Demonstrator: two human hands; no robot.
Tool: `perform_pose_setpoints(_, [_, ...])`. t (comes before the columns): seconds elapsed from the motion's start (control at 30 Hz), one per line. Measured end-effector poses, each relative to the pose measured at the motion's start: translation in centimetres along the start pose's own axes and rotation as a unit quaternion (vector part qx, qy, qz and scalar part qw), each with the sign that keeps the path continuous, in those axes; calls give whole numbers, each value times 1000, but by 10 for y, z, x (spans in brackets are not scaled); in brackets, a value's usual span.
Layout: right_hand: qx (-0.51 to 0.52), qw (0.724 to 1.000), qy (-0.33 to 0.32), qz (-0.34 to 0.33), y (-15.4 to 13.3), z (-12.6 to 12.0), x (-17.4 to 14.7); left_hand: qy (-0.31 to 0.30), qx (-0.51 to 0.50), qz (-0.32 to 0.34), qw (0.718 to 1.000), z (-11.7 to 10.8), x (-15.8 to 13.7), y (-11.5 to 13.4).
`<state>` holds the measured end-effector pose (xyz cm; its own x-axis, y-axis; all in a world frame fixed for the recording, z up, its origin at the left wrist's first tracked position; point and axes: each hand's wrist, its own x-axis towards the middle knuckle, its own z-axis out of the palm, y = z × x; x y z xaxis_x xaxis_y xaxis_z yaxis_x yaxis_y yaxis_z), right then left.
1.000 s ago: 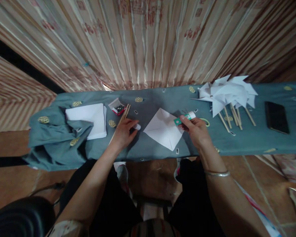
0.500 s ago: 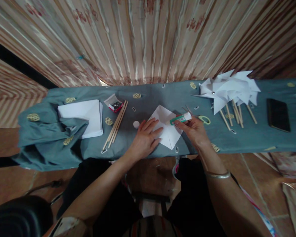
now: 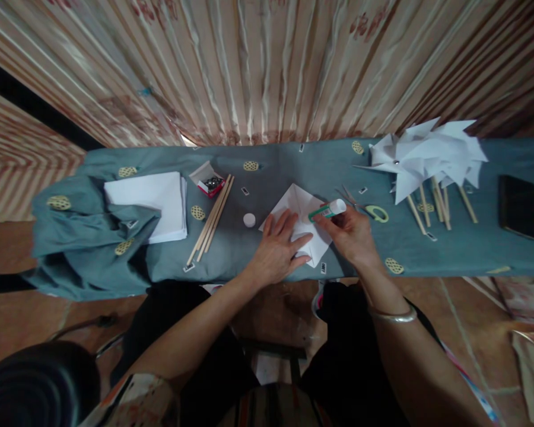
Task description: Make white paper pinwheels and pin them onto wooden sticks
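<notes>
A square of white paper [image 3: 299, 200] with crease lines lies cornerwise on the cloth-covered table. Spread across its left part, my left hand [image 3: 278, 249] presses it flat with fingers apart. My right hand [image 3: 349, 231] grips a green and white glue stick [image 3: 327, 210], tilted over the paper's right half; whether its tip touches the paper I cannot tell. The white glue cap [image 3: 249, 220] sits left of the paper. Just beyond my right hand lie scissors [image 3: 376, 213] with pale green handles, their blades pointing up and left.
To the left are wooden sticks [image 3: 210, 219], an open small box of metal pins [image 3: 210, 182] and a stack of white paper [image 3: 167, 204], partly under bunched cloth. Paper pinwheels [image 3: 431, 153] on sticks and a black phone [image 3: 519, 206] lie right. A curtain [image 3: 267, 77] hangs behind.
My left hand has slid right, further onto the paper. The glue stick stays in my right hand over the paper. The view has shifted slightly.
</notes>
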<state>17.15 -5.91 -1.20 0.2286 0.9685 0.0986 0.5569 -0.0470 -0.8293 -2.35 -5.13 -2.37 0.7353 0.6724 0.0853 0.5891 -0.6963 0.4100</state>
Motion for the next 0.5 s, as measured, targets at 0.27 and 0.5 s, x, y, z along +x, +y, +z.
perform_pose_setpoints(0.27, [-90,995,44,8,-21,3,-2,9,-13,4,1000,2,0,-1])
perform_pose_setpoints(0.5, [-153,988,25,4,-25,8,-1,9,-22,-6,1000,4,0,0])
